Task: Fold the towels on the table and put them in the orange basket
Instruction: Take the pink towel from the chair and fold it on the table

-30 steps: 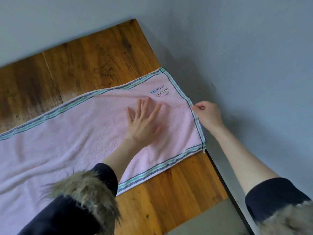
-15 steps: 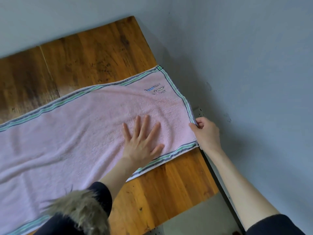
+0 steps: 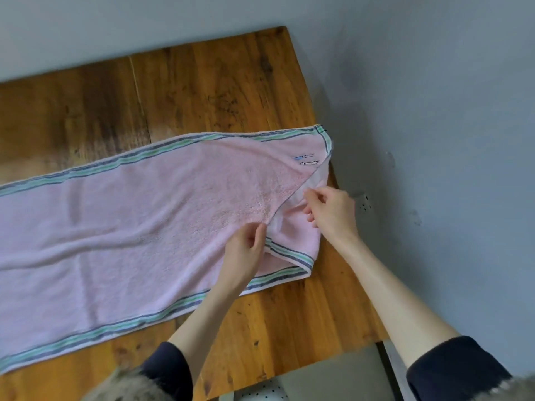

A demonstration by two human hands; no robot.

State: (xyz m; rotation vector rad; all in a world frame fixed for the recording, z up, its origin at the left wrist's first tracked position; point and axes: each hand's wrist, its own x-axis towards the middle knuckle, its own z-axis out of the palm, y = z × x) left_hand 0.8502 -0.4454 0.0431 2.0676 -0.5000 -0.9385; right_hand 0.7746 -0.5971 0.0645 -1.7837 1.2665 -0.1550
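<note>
A long pink towel (image 3: 139, 227) with green and grey striped borders lies spread across the wooden table (image 3: 208, 85). Its right end is turned over on itself, so the near right corner is folded inward. My left hand (image 3: 246, 250) pinches the folded edge near the towel's near side. My right hand (image 3: 333, 209) pinches the same lifted edge a little farther right, close to the table's right edge. The orange basket is not in view.
The table's right edge (image 3: 333, 169) runs close to a grey wall (image 3: 434, 111). Bare wood shows behind the towel and in front of it. A grey surface (image 3: 333, 374) lies below the table's near right corner.
My left hand has lifted off the flat towel and now pinches its edge. My right hand has drawn the right end of the towel inward, folding the corner over.
</note>
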